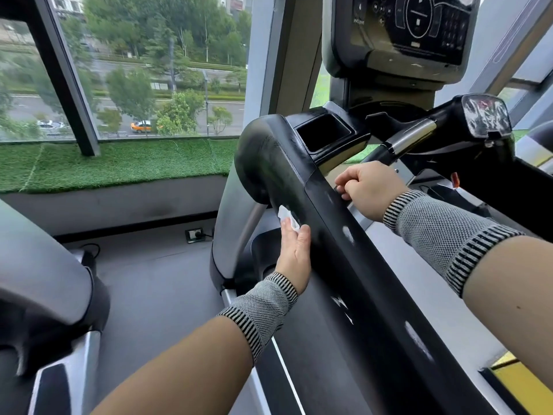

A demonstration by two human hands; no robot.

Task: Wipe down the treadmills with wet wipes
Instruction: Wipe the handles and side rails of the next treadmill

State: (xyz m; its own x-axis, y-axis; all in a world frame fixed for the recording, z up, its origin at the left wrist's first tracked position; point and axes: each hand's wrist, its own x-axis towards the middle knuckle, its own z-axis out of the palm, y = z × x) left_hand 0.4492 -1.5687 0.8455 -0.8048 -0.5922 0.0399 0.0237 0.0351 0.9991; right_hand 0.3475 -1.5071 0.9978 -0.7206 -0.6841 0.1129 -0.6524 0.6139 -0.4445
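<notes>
A black treadmill side handrail (pixel 338 235) runs from the lower right up to a rounded end at centre. My left hand (pixel 294 253) holds a white wet wipe (pixel 287 218) against the outer left side of the rail, just below the rounded end. My right hand (pixel 366 190) grips the inner edge of the same rail, fingers curled over it. The treadmill console (pixel 401 31) with its dark screen stands above, and a cup holder recess (pixel 324 133) lies beside the rail's end. Both wrists wear grey knit bands.
A chrome and black centre handlebar (pixel 419 136) crosses behind my right hand. Another treadmill (pixel 51 280) stands at the left. A floor socket (pixel 194 235) sits on the grey floor. Artificial grass (pixel 113 166) lines the sill under a big window.
</notes>
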